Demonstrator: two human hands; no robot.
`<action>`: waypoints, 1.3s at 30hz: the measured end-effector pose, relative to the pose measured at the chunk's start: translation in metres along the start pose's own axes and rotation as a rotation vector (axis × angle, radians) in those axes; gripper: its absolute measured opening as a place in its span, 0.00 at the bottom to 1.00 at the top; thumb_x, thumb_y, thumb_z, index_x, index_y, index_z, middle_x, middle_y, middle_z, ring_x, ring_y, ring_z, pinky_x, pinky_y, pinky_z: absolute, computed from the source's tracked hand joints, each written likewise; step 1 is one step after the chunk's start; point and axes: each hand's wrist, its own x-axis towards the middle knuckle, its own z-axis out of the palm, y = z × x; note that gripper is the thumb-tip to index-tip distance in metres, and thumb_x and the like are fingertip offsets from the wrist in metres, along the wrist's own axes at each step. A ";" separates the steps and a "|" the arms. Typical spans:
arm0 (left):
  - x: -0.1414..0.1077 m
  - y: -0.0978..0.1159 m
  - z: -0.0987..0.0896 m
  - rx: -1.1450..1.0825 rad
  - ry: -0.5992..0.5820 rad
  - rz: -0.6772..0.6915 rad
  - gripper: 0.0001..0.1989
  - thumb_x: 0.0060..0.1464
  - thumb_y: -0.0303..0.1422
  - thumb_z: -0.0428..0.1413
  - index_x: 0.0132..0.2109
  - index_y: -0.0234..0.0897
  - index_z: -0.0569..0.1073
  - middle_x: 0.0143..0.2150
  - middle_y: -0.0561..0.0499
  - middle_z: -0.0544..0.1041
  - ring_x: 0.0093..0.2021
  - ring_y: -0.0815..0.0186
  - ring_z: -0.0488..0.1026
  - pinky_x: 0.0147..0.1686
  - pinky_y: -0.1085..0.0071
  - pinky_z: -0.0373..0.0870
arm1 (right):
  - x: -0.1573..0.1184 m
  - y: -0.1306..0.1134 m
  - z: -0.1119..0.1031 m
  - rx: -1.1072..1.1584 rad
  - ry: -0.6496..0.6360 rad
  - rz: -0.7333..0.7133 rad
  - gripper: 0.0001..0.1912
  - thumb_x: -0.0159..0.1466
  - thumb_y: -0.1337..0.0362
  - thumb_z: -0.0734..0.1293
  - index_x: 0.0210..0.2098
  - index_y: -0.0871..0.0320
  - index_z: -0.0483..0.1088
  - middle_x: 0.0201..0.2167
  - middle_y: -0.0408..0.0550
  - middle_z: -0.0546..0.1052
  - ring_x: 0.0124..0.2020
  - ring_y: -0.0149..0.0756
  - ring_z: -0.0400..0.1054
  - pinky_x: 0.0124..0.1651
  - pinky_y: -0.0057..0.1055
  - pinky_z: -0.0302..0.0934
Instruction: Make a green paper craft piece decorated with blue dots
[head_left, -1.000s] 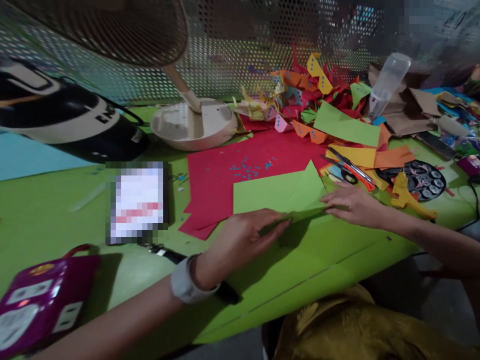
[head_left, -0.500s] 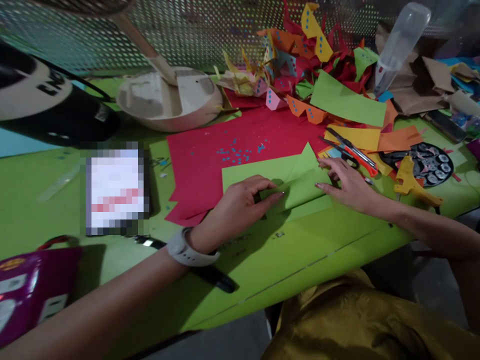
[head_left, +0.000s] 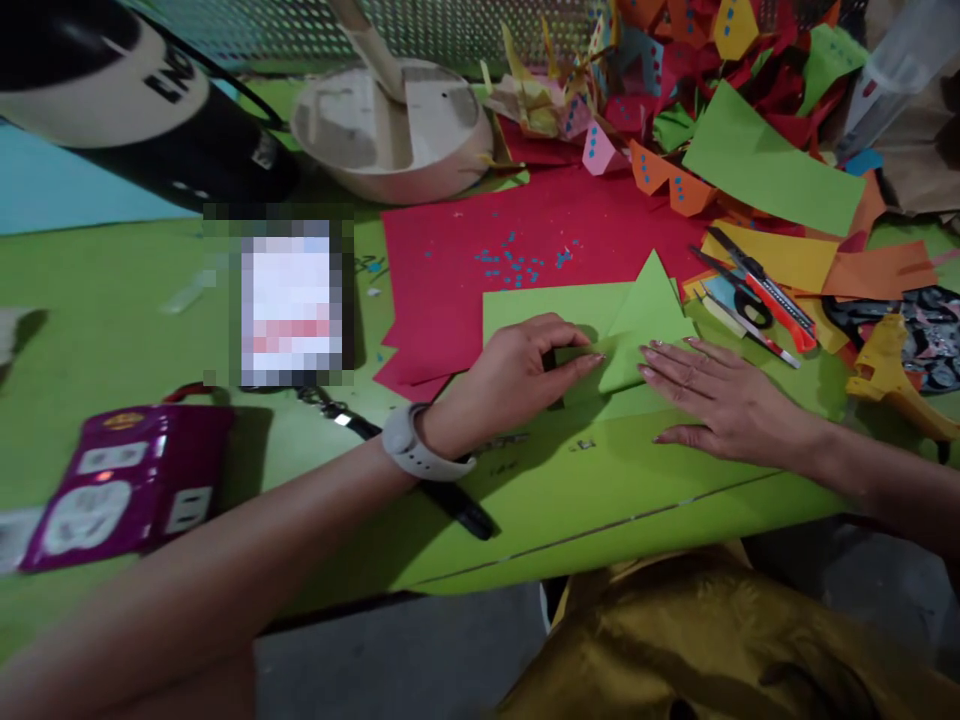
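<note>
Green paper point(head_left: 643, 325) part-hidden; left hand point(head_left: 510, 380) curled on it, can't tell if gripping; right hand point(head_left: 716, 400) flat

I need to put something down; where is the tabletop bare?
Bare tabletop lies between the blue sheet and purple box, and along the near edge between black strap and right hand. Beyond that hand is crowded: folded papers, craft knife, glue gun.

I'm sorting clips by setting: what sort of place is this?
Likely a craft work area, whether home or workshop is unclear: a pile of cut coloured paper, a box cutter and partly folded green paper suggest it.
</note>
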 end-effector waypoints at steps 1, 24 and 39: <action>0.000 0.000 0.000 0.041 0.014 0.032 0.09 0.60 0.37 0.54 0.35 0.37 0.73 0.32 0.51 0.72 0.28 0.69 0.71 0.26 0.74 0.67 | 0.000 0.000 0.002 0.004 0.002 -0.003 0.30 0.71 0.51 0.59 0.65 0.64 0.59 0.65 0.57 0.65 0.68 0.44 0.56 0.69 0.48 0.54; -0.038 0.008 0.024 0.703 -0.167 0.484 0.43 0.63 0.57 0.41 0.71 0.25 0.50 0.71 0.32 0.55 0.71 0.50 0.52 0.68 0.52 0.51 | 0.002 -0.001 0.011 0.047 -0.118 0.050 0.37 0.71 0.45 0.54 0.67 0.67 0.55 0.69 0.59 0.58 0.72 0.44 0.45 0.72 0.47 0.43; -0.042 0.005 0.026 0.701 -0.141 0.461 0.46 0.62 0.58 0.40 0.73 0.28 0.40 0.71 0.32 0.54 0.70 0.48 0.54 0.67 0.51 0.51 | 0.001 0.013 0.000 0.127 -0.082 0.354 0.34 0.71 0.50 0.56 0.67 0.66 0.54 0.70 0.62 0.55 0.72 0.47 0.47 0.71 0.49 0.46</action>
